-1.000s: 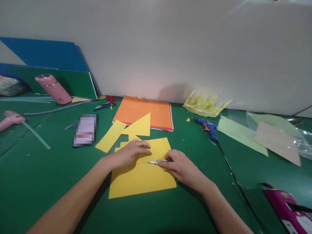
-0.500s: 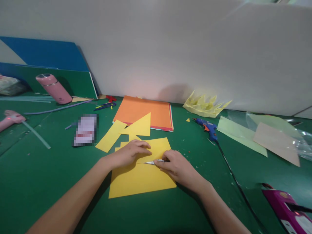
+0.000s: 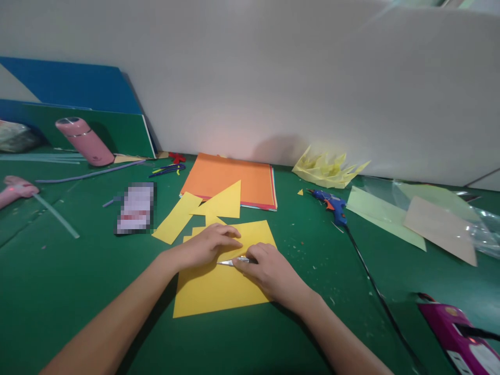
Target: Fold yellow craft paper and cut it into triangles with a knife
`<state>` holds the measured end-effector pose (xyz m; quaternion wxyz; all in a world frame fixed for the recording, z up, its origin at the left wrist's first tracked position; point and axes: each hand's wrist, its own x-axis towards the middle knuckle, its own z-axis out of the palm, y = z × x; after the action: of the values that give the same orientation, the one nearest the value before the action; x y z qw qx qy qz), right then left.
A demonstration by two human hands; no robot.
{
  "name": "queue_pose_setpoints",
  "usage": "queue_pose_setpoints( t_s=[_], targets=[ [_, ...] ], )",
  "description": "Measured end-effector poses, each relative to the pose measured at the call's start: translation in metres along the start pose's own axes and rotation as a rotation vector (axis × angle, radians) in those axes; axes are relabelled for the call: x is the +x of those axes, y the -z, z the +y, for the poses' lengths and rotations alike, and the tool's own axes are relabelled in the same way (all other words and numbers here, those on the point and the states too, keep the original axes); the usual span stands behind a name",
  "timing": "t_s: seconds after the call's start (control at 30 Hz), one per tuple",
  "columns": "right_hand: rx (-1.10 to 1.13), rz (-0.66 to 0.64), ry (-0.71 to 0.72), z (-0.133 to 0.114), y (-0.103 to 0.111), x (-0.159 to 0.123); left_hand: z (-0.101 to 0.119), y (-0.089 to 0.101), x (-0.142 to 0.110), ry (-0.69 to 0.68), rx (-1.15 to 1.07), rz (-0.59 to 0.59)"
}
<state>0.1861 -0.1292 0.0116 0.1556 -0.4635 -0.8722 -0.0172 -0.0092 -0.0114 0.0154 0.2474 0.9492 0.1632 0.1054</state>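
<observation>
Head view: yellow sheet (image 3: pixel 219 291) lies flat on the green tabletop (image 3: pixel 203 344), lower centre of the frame. Left hand (image 3: pixel 211 245) rests on its upper part, palm down, fingers a bit spread, grip loose and holding nothing. Right hand (image 3: pixel 269 271) is on the sheet's right side, grip narrow, pinched around a slim silver blade (image 3: pixel 225 263). Blade tip points left, just below the left fingers, on the paper; its back end is hidden by the right hand.

Behind the hands, yellow strip (image 3: pixel 177 217) lies slanted, and yellow triangle (image 3: pixel 224 202) overlaps the front edge of a paper stack (image 3: pixel 230 174), orange on top. Red piece (image 3: pixel 177 158) and dark pipe cleaners (image 3: pixel 167 170) sit left of the stack.

Upper left: pink bottle (image 3: pixel 86 141) tilted in front of a green board (image 3: pixel 128 130), blue board (image 3: pixel 89 86) behind. Left side: pixelated item (image 3: pixel 135 208) on the tabletop; pink tool (image 3: pixel 17 190) at the frame edge, pale stick (image 3: pixel 57 216) reaching from it.

Right of centre: pale yellow spiky paper (image 3: pixel 328 169) near the white wall (image 3: pixel 253 73), blue glue gun (image 3: pixel 332 203) lying in front of it, black cord (image 3: pixel 369 276) running to the lower right. Pale green sheet (image 3: pixel 385 219) and beige sheet (image 3: pixel 441 229) lie on the right, clear plastic (image 3: pixel 488 234) beside them. Magenta power strip (image 3: pixel 453 328), lower right corner, partly cut off.
</observation>
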Motion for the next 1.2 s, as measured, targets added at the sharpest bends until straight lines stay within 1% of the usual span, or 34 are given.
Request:
queue_pose_setpoints(
  t_s=[0.1, 0.23, 0.5, 0.67, 0.77, 0.83, 0.9, 0.97, 1.1, 1.17, 1.2],
  targets=[
    [0.012, -0.007, -0.004, -0.003, -0.003, 0.002, -0.002, 0.000, 0.000, -0.031, 0.000, 0.006],
    [0.017, -0.014, 0.004, -0.004, -0.004, 0.003, -0.002, 0.000, 0.001, -0.038, -0.007, 0.008],
    [0.008, -0.013, 0.034, -0.003, 0.006, 0.004, 0.000, 0.005, -0.001, -0.006, -0.036, -0.016],
    [0.066, -0.034, 0.050, -0.005, 0.011, 0.001, 0.000, 0.003, 0.000, 0.057, -0.054, -0.027],
    [0.131, -0.053, 0.059, 0.003, 0.016, -0.009, 0.003, 0.004, 0.002, 0.057, -0.082, -0.028],
    [0.202, 0.007, 0.047, 0.015, 0.021, -0.018, 0.005, 0.007, 0.001, 0.084, -0.101, -0.051],
    [0.251, 0.091, -0.008, 0.029, 0.026, -0.028, 0.007, 0.010, 0.000, 0.147, -0.123, -0.072],
    [0.232, 0.179, -0.109, 0.043, 0.029, -0.036, 0.009, 0.012, -0.002, 0.205, -0.141, -0.093],
    [0.036, 0.365, -0.375, 0.061, 0.023, -0.042, 0.012, 0.014, -0.004, 0.219, -0.146, -0.131],
    [-0.058, 0.408, -0.459, 0.066, 0.016, -0.042, 0.014, 0.014, -0.005, 0.209, -0.143, -0.123],
    [-0.089, 0.398, -0.482, 0.067, 0.013, -0.041, 0.015, 0.014, -0.005, 0.206, -0.141, -0.116]
  ],
)
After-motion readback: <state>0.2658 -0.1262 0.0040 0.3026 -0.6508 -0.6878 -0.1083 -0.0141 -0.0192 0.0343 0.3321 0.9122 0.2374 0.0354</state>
